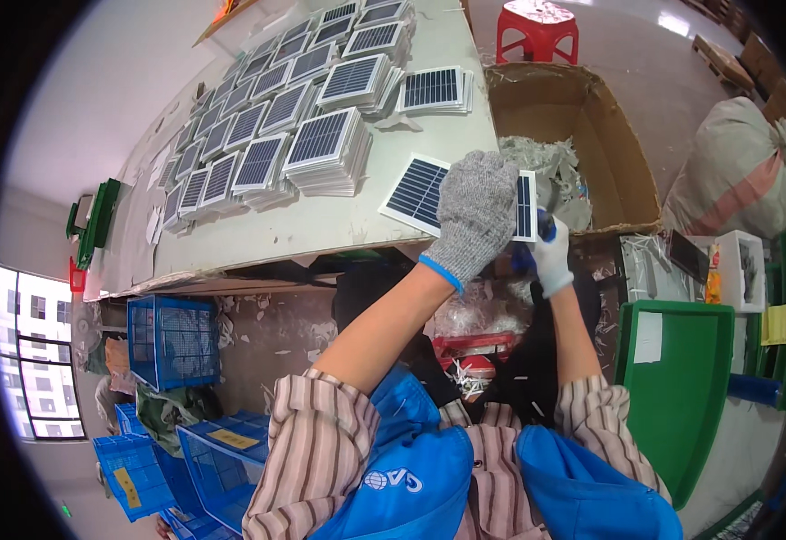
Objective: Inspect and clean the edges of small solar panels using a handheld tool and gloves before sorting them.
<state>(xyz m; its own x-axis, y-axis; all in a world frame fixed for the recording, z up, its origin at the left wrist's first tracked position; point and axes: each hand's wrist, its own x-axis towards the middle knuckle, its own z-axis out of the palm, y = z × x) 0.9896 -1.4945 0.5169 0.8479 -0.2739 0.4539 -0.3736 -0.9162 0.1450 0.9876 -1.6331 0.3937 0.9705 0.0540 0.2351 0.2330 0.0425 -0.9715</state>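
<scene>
My left hand (478, 211), in a grey knit glove with a blue cuff, is closed over a small solar panel (526, 207) with a white border. The glove covers much of this panel; its right end sticks out past my knuckles. My right hand (551, 254), in a white glove with dark blue fingertips, pinches the lower right corner of the same panel. Another solar panel (414, 193) lies tilted at the table's front edge, partly under my left hand. Stacks of similar panels (325, 148) cover the table beyond, in rows.
The white table (321, 225) ends just before my body. Right of it stands a cardboard box (623, 135) with shredded scraps. A green tray (681, 387) is at my right, blue crates (172, 342) at my left. A red stool (537, 31) and a stuffed sack (740, 166) stand farther off.
</scene>
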